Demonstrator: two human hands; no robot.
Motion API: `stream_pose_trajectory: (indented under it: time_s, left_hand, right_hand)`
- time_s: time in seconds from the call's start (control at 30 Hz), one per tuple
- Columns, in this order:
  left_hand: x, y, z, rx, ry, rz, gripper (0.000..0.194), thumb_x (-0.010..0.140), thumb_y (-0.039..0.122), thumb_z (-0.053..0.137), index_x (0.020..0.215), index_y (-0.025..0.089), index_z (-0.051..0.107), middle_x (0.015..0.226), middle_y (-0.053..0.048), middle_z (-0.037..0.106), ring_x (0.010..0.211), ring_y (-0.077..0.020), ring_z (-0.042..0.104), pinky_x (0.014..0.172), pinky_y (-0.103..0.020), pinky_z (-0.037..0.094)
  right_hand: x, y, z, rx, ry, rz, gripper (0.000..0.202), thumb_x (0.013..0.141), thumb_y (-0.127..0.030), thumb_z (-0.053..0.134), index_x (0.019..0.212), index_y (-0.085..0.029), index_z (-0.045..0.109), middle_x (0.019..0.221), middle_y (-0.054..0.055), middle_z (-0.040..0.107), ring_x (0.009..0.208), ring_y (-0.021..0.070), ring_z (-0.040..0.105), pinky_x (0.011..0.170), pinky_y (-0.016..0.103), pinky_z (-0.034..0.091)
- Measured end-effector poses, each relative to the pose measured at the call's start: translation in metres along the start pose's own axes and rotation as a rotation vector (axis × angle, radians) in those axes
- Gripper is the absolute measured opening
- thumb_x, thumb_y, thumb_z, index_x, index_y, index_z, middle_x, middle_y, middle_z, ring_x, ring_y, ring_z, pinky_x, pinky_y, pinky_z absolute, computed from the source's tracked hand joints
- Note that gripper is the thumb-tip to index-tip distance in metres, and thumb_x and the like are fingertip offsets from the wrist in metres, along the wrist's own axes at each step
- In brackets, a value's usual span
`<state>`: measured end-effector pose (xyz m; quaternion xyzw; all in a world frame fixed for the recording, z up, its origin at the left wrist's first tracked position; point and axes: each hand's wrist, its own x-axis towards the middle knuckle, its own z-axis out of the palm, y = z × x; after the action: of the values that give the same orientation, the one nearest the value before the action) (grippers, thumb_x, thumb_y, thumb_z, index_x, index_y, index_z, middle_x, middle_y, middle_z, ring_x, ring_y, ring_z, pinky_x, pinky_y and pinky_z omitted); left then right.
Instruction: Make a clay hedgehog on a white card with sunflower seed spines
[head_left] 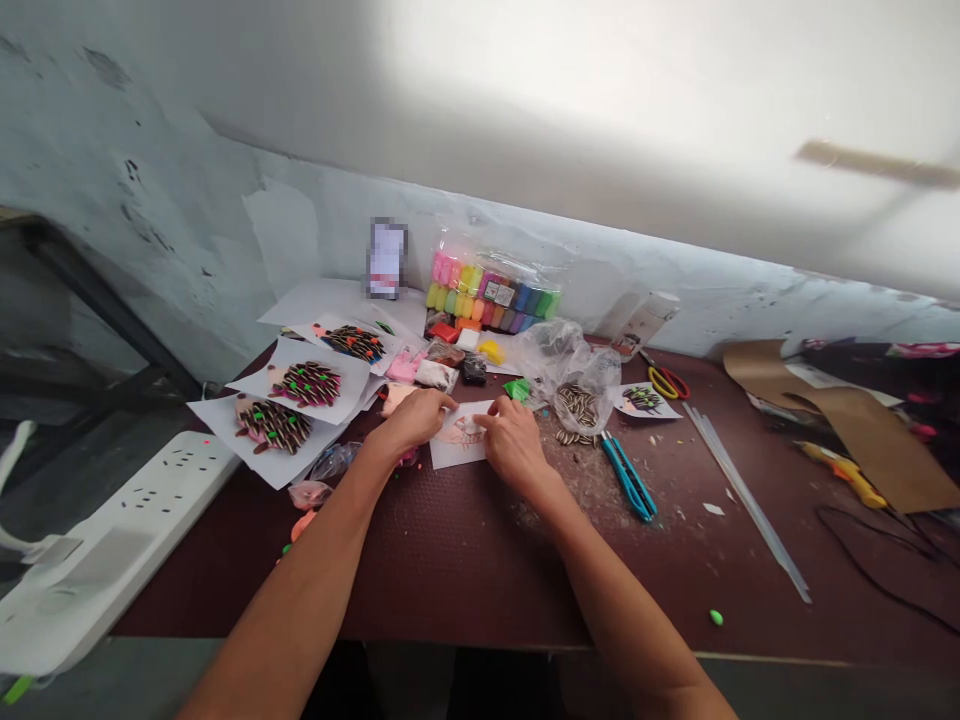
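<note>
A small white paper card lies on the dark red table, bearing a brownish line drawing and a pale patch in its middle. At its upper left edge is my left hand, its fingers bent close together; whatever may be between them is hidden. From the right, my right hand reaches over the card, fingers apart, a fingertip touching the drawing near the pale patch. Close by the left hand sits a lump of peach modelling clay. Striped sunflower seeds lie in and beside a clear plastic bag.
Finished seed hedgehogs on paper lie at left, near a white power strip. Behind stand a phone and coloured clay packs. To the right are a teal-handled cutting tool, scissors, glue sticks and a yellow glue gun.
</note>
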<state>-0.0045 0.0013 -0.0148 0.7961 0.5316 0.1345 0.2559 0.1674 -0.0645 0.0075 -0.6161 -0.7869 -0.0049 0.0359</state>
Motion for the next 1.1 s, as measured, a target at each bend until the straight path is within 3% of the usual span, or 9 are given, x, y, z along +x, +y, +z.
stream_pose_trajectory:
  time_s: [0.13, 0.4, 0.67, 0.93, 1.1]
  left_hand:
    - [-0.001, 0.001, -0.001, 0.006, 0.002, -0.01, 0.039, 0.085, 0.009, 0.049, 0.112, 0.018, 0.075, 0.116, -0.012, 0.073, 0.111, -0.0239, 0.066, 0.099, -0.03, 0.045]
    - [-0.001, 0.001, -0.002, -0.007, 0.006, 0.006, 0.041, 0.084, 0.009, 0.049, 0.115, 0.019, 0.074, 0.118, -0.011, 0.073, 0.112, -0.0229, 0.066, 0.1, -0.029, 0.045]
    - [0.0, -0.001, 0.0, -0.012, 0.01, 0.019, 0.04, 0.085, 0.009, 0.048, 0.114, 0.018, 0.074, 0.119, -0.012, 0.072, 0.111, -0.0243, 0.066, 0.1, -0.031, 0.045]
    - [-0.001, 0.002, -0.001, 0.034, -0.005, 0.022, 0.042, 0.085, 0.008, 0.046, 0.115, 0.018, 0.074, 0.119, -0.012, 0.072, 0.113, -0.0244, 0.065, 0.098, -0.03, 0.046]
    - [-0.002, 0.002, -0.001, 0.04, -0.008, 0.035, 0.043, 0.085, 0.008, 0.045, 0.116, 0.016, 0.073, 0.119, -0.013, 0.072, 0.113, -0.025, 0.065, 0.099, -0.031, 0.046]
  right_hand:
    - [0.0, 0.001, 0.0, 0.068, 0.045, 0.023, 0.037, 0.095, -0.017, 0.044, 0.119, -0.028, 0.07, 0.104, 0.009, 0.061, 0.095, 0.0225, 0.051, 0.08, 0.033, 0.034]
    - [0.0, -0.003, 0.003, 0.054, 0.042, -0.026, 0.039, 0.097, -0.018, 0.042, 0.122, -0.03, 0.069, 0.106, 0.01, 0.058, 0.098, 0.0235, 0.048, 0.081, 0.034, 0.035]
    - [-0.003, -0.01, 0.002, 0.061, 0.012, -0.003, 0.035, 0.099, -0.024, 0.042, 0.112, -0.032, 0.074, 0.104, 0.01, 0.058, 0.1, 0.0233, 0.047, 0.083, 0.034, 0.035]
    - [0.003, -0.002, 0.007, 0.258, 0.098, 0.048, 0.041, 0.091, -0.008, 0.047, 0.117, -0.025, 0.073, 0.104, 0.009, 0.062, 0.099, 0.0199, 0.053, 0.088, 0.031, 0.037]
    - [0.0, -0.006, 0.006, 0.168, 0.061, 0.008, 0.037, 0.094, -0.014, 0.047, 0.115, -0.03, 0.074, 0.104, 0.009, 0.062, 0.1, 0.0223, 0.051, 0.084, 0.033, 0.035]
